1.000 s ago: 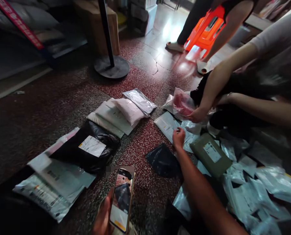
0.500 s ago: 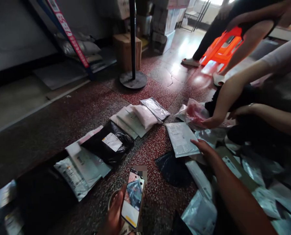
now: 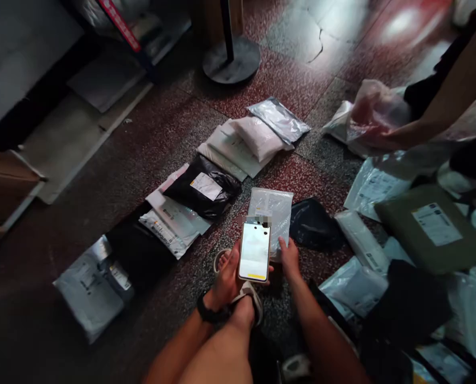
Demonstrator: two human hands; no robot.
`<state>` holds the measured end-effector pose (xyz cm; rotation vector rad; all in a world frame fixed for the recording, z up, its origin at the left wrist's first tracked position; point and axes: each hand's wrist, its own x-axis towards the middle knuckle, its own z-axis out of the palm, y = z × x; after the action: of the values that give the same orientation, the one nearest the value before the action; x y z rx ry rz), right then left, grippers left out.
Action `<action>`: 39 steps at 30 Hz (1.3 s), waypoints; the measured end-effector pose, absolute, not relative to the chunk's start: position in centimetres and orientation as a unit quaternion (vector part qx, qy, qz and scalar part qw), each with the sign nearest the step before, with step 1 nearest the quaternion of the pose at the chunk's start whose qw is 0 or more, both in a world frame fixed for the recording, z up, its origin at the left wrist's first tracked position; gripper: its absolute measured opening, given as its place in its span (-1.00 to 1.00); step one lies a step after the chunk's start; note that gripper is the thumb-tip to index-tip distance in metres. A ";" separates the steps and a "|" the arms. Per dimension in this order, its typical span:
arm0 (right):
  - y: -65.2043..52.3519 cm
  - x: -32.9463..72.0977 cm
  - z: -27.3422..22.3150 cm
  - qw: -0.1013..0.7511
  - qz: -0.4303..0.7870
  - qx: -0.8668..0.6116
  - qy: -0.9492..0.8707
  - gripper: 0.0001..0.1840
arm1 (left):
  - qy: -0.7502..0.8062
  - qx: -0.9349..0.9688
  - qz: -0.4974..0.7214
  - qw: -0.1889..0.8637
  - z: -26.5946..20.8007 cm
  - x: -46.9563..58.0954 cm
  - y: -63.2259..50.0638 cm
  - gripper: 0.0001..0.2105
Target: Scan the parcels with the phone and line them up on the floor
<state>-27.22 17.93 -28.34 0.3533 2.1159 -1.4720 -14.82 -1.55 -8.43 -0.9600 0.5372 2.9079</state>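
My left hand [image 3: 229,274] is wrapped round a smartphone [image 3: 254,252], whose bright screen faces up at me. Just right of it, my right hand [image 3: 289,258] pinches the near edge of a white mailer bag [image 3: 276,208] with a printed label. The phone overlaps the bag's lower left part from this view. Beyond the bag, to the left, lies a black plastic parcel [image 3: 206,185] with a white label. A dark plastic parcel [image 3: 316,223] rests on the floor right of the bag.
A row of mailers runs from a grey parcel [image 3: 89,288] up to a silver mailer [image 3: 278,120]. On the right lie several parcels, one an olive parcel [image 3: 432,226]. Another person's arm [image 3: 434,117] reaches to a pinkish bag [image 3: 376,114]. A pole base [image 3: 232,61] stands behind.
My right hand has brought the white mailer left and nearer, beside the phone. The phone has become more upright, its screen now mostly white. The view has tilted further down.
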 end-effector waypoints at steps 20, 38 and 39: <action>19.7 -27.3 -30.9 0.281 -0.519 0.135 0.796 -0.27 | 0.192 -0.285 0.939 0.025 -8.5 -16.0 -1.2 -0.26; 19.7 -27.5 -30.2 0.261 -0.490 0.085 0.827 -0.26 | 0.179 -0.265 0.947 0.034 -5.4 -15.4 -3.6 0.01; 19.6 -27.5 -30.1 0.260 -0.489 0.086 0.828 -0.26 | 0.180 -0.263 0.947 0.031 -5.3 -15.4 -3.7 0.02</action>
<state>-27.52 19.62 -30.10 0.2319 2.2439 -1.3244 -15.37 -3.66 -5.31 -0.8117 0.5555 2.9180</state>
